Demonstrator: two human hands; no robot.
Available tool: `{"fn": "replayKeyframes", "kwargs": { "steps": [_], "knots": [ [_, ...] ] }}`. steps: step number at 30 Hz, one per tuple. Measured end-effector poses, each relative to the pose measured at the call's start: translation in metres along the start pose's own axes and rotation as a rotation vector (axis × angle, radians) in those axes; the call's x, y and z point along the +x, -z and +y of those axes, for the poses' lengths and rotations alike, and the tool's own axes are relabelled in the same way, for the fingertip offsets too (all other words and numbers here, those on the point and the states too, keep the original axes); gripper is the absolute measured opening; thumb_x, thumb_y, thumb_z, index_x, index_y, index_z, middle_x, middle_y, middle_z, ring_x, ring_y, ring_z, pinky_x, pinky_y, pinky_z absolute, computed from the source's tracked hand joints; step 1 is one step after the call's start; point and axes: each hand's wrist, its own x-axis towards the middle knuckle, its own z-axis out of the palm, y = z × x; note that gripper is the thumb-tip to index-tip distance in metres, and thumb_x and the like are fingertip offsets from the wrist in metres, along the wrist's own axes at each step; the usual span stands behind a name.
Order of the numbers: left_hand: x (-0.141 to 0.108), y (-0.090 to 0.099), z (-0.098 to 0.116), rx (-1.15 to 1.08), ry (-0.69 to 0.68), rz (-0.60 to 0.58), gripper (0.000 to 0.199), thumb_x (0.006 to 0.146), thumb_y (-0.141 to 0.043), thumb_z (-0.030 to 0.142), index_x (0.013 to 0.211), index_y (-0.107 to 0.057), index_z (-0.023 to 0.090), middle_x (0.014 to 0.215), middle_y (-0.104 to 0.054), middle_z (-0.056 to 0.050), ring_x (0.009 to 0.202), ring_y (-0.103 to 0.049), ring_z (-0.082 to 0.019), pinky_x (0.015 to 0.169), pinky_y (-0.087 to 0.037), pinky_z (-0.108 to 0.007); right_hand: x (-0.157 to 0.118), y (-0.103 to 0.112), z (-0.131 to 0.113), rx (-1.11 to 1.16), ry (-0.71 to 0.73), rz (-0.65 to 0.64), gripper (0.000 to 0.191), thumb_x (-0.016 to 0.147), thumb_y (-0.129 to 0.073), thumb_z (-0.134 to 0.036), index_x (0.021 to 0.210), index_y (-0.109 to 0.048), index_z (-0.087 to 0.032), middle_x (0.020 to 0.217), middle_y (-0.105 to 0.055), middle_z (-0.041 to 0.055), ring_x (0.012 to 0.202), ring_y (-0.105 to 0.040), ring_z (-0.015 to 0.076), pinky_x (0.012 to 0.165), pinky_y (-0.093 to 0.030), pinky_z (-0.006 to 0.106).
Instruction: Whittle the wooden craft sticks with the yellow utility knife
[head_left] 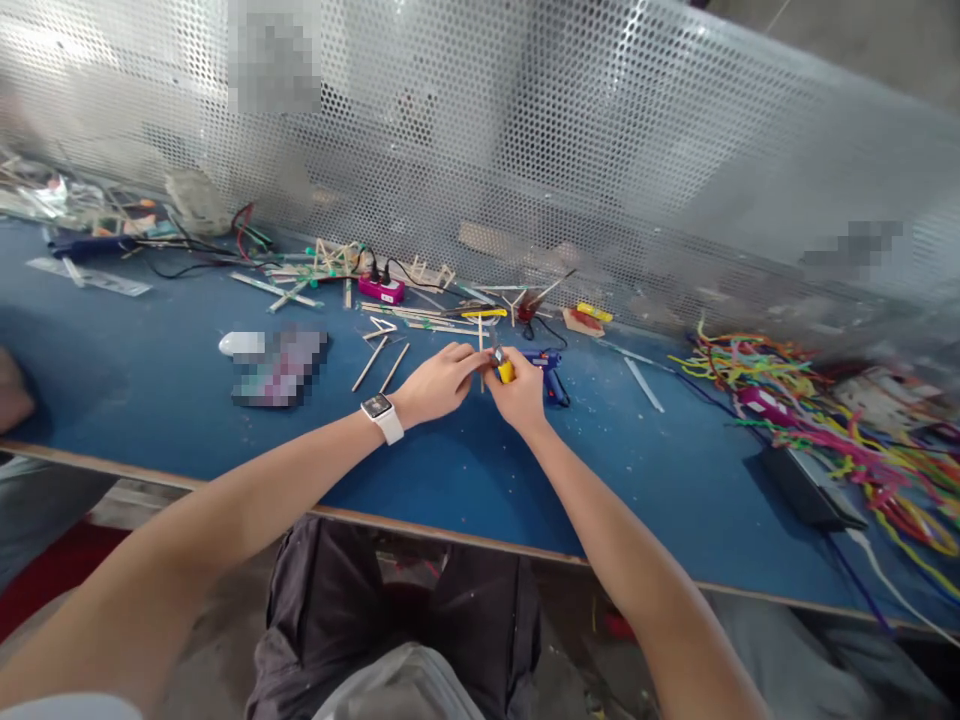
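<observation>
Over the middle of the blue table, my left hand (441, 382) is closed, its fingertips pinching a thin pale wooden stick (481, 335) that points away from me. Close against it, my right hand (517, 390) is wrapped round a small yellow tool with a metal end (505, 371); its exact kind is unclear. The metal end is near the stick, but I cannot tell whether they touch. A blue glue gun (553, 380) lies just right of my right hand. Two loose sticks (370, 364) rest left of my left hand, near a small stick triangle (381, 326).
A yellow cutter (484, 313) and a pink power strip (381, 289) lie behind my hands. A perforated metal screen (570, 150) borders the table's back. Blurred phone-like object (281, 368) is at left; colourful pipe cleaners (750, 365) and a black case (810, 488) are at right.
</observation>
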Motion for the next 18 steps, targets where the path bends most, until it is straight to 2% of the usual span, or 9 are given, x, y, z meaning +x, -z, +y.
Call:
{"fn": "replayKeyframes", "kwargs": {
  "steps": [5,8,13,16,18],
  "knots": [
    [0.002,0.001,-0.005,-0.132,0.038,-0.002,0.054,0.100,-0.050,-0.006,0.138,-0.077,0.020,0.127,-0.075,-0.014,0.124,-0.074,-0.029,0.114,-0.064,-0.046,-0.003,-0.004,0.000,-0.007,0.002,0.015,0.026,0.093,-0.076,-0.045,0.109,-0.081,-0.024,0.092,-0.083,0.0057,0.081,-0.075,0.0273,0.080,-0.061,0.040],
    [0.002,-0.003,-0.007,-0.169,0.024,-0.001,0.061,0.096,-0.050,-0.008,0.143,-0.076,0.020,0.129,-0.073,-0.014,0.125,-0.075,-0.029,0.114,-0.065,-0.046,-0.004,-0.004,0.001,0.006,0.009,0.031,0.028,0.093,-0.077,-0.044,0.111,-0.081,-0.023,0.092,-0.083,0.0056,0.078,-0.075,0.0261,0.078,-0.060,0.039],
    [0.001,-0.004,-0.009,-0.155,0.018,-0.046,0.067,0.093,-0.050,-0.010,0.148,-0.074,0.018,0.127,-0.074,-0.014,0.114,-0.079,-0.027,0.105,-0.067,-0.043,-0.003,-0.004,0.006,-0.024,0.025,0.032,0.024,0.092,-0.076,-0.042,0.105,-0.081,-0.024,0.088,-0.082,0.0044,0.077,-0.073,0.0252,0.076,-0.058,0.037],
    [0.007,0.007,-0.013,-0.134,0.000,-0.120,0.067,0.089,-0.050,-0.012,0.143,-0.077,0.017,0.125,-0.077,-0.014,0.109,-0.080,-0.026,0.100,-0.067,-0.040,-0.001,-0.005,0.007,-0.038,0.034,0.010,0.020,0.091,-0.077,-0.041,0.102,-0.081,-0.024,0.085,-0.081,0.0034,0.076,-0.071,0.0247,0.076,-0.057,0.037],
    [0.013,0.027,-0.017,-0.140,-0.042,-0.220,0.068,0.085,-0.049,-0.014,0.138,-0.080,0.017,0.125,-0.080,-0.013,0.110,-0.081,-0.025,0.101,-0.066,-0.039,-0.001,-0.006,0.007,-0.029,0.038,-0.008,0.021,0.091,-0.080,-0.043,0.101,-0.080,-0.024,0.085,-0.081,0.0035,0.075,-0.072,0.0248,0.077,-0.058,0.038]
  ]
}}
